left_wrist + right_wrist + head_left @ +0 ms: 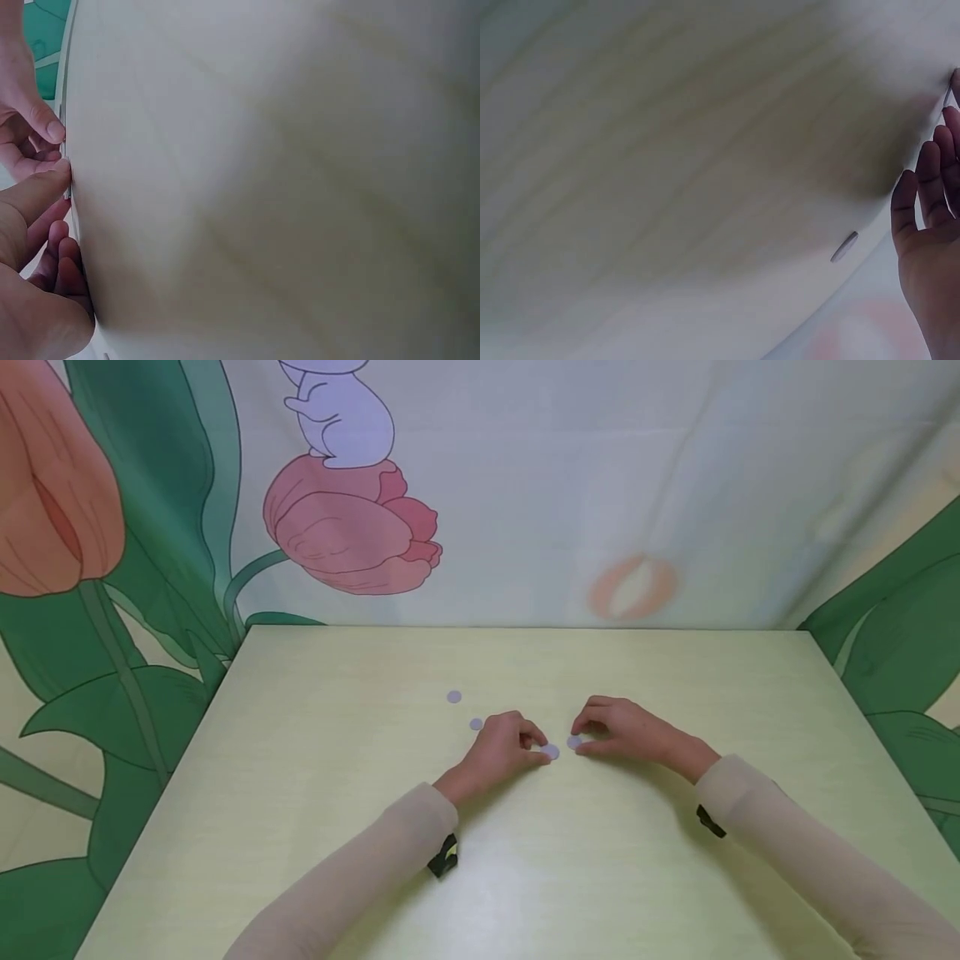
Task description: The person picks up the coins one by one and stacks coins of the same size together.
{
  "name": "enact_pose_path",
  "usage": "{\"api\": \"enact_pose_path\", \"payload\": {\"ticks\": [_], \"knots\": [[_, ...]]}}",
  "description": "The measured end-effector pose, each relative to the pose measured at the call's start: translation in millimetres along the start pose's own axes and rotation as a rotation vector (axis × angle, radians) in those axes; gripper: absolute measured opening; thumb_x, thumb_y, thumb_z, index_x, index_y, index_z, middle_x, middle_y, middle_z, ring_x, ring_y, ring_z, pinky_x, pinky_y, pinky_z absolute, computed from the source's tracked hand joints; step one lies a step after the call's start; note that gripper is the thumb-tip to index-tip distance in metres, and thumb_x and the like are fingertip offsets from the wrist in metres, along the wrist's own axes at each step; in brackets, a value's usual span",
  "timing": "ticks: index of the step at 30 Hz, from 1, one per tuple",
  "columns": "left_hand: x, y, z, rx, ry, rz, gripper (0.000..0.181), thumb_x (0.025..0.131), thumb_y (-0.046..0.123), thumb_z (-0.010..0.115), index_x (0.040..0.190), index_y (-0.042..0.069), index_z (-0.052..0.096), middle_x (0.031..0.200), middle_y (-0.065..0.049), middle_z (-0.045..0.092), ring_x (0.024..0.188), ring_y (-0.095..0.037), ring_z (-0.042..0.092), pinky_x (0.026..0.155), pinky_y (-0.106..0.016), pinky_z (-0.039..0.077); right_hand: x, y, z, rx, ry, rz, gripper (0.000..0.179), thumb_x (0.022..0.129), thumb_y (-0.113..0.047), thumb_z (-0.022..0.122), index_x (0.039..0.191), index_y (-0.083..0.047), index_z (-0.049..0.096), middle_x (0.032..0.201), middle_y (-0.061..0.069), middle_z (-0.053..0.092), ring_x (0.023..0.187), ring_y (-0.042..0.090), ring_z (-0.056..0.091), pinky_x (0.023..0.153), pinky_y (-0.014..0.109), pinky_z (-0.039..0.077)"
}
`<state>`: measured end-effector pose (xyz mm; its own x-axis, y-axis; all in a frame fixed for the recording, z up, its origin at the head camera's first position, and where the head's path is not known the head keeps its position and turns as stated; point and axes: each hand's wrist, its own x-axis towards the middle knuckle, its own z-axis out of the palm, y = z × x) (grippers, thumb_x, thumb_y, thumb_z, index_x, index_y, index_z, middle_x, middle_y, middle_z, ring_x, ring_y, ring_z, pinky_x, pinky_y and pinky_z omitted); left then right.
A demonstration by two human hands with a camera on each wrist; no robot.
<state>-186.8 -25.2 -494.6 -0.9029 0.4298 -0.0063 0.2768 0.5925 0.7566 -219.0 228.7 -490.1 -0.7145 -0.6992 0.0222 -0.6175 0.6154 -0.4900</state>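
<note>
Thumb and fingertips of my left hand (pixel 504 745) pinch a small pale-lavender disc (pixel 552 752) on the table. A similar disc (pixel 574 742) is pinched between the thumb and fingers of my right hand (pixel 628 732), a short gap to the right of the first. Two more flat discs lie farther left: one small disc (pixel 476 724) just behind the left hand, another disc (pixel 453 697) beyond it. In the left wrist view, the left hand (pixel 37 270) is close to the other hand, and their fingers hide most of the discs.
The pale wood-look table (pixel 315 735) reaches back to a hanging cloth (pixel 525 527) printed with flowers and an animal. Dark wrist devices sit under both sleeves.
</note>
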Motion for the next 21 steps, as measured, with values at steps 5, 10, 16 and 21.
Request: {"api": "enact_pose_path", "payload": {"ticks": [5, 10, 16, 21], "knots": [[0.7, -0.1, 0.0, 0.002, -0.001, 0.007, 0.016, 0.082, 0.018, 0.087, 0.093, 0.008, 0.08, 0.077, -0.001, 0.054, 0.077, -0.015, 0.049, 0.068, -0.024, 0.041, 0.0, -0.8, -0.2, 0.011, 0.002, 0.014, 0.019, 0.091, -0.026, 0.079, 0.107, -0.016, 0.074, 0.103, -0.008, 0.064, 0.096, 0.011, 0.061, 0.09, 0.034, 0.053], [3.1, 2.1, -0.3, -0.001, -0.003, 0.01, 0.015, 0.083, 0.018, 0.086, 0.093, 0.008, 0.08, 0.076, -0.001, 0.054, 0.077, -0.015, 0.049, 0.068, -0.024, 0.04, 1.3, 0.9, -1.5, 0.02, 0.005, 0.024, 0.017, 0.093, -0.024, 0.077, 0.107, -0.016, 0.074, 0.103, -0.008, 0.064, 0.096, 0.011, 0.062, 0.09, 0.034, 0.053], [4.6, 5.5, -1.4, 0.037, -0.028, 0.014, 0.015, 0.085, 0.019, 0.084, 0.094, 0.008, 0.078, 0.077, -0.001, 0.054, 0.077, -0.015, 0.048, 0.069, -0.025, 0.04, 2.4, 0.5, -2.7, 0.063, 0.003, 0.034, 0.015, 0.093, -0.02, 0.076, 0.107, -0.014, 0.074, 0.104, -0.006, 0.064, 0.097, 0.012, 0.063, 0.091, 0.035, 0.053], [4.9, 6.9, -1.3, 0.073, -0.053, 0.013, 0.015, 0.086, 0.019, 0.083, 0.093, 0.008, 0.076, 0.077, -0.001, 0.053, 0.077, -0.014, 0.048, 0.069, -0.025, 0.04, 2.5, -0.8, -2.2, 0.073, 0.001, 0.033, 0.015, 0.093, -0.02, 0.075, 0.107, -0.014, 0.074, 0.103, -0.007, 0.064, 0.096, 0.012, 0.063, 0.091, 0.034, 0.053]]}}
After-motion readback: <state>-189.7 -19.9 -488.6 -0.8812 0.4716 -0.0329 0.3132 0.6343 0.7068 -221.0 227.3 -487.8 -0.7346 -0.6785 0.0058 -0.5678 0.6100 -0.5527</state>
